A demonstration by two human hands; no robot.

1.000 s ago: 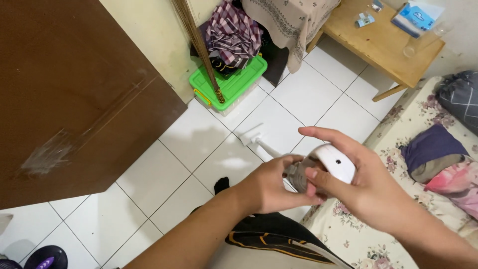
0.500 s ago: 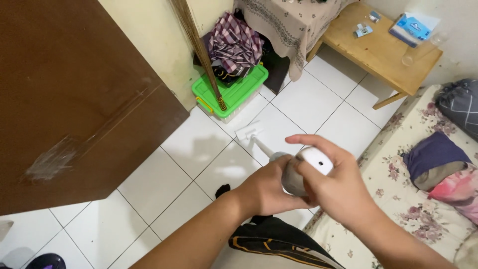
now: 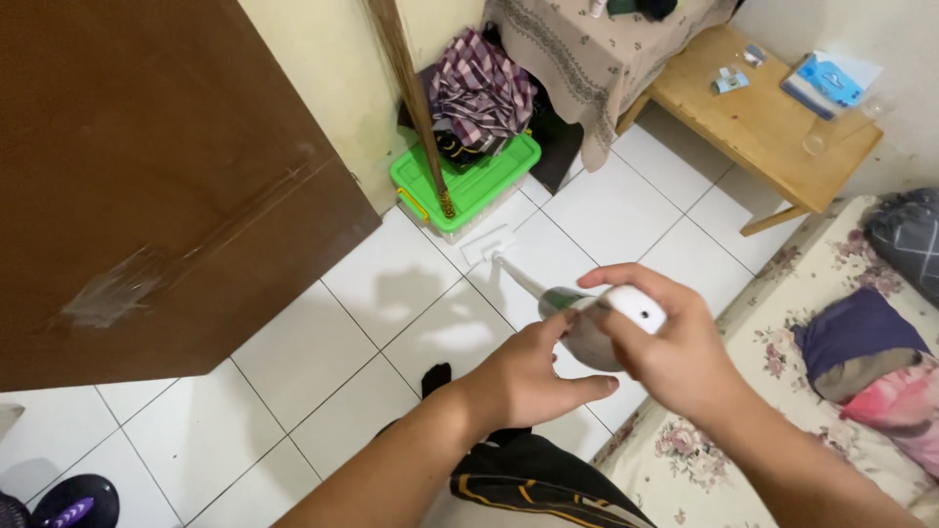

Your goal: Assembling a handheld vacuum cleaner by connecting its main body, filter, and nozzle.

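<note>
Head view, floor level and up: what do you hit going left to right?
Brown door → broom handle → green-lidded box → left hand → white handheld device held in right hand → wooden table → dark folded cloth on the bed.

White tiled floor (image 3: 391, 293) with dark grout lines spreading across the room and reflecting soft light. Brown wooden door (image 3: 147, 166) standing at left against a cream wall (image 3: 323, 68). Green-lidded storage box (image 3: 469, 181) sitting by the wall, plaid cloth (image 3: 484, 93) lying on top. Low wooden table (image 3: 773, 127) standing at upper right. Floral-sheeted bed (image 3: 773, 391) occupying the right side.
</note>
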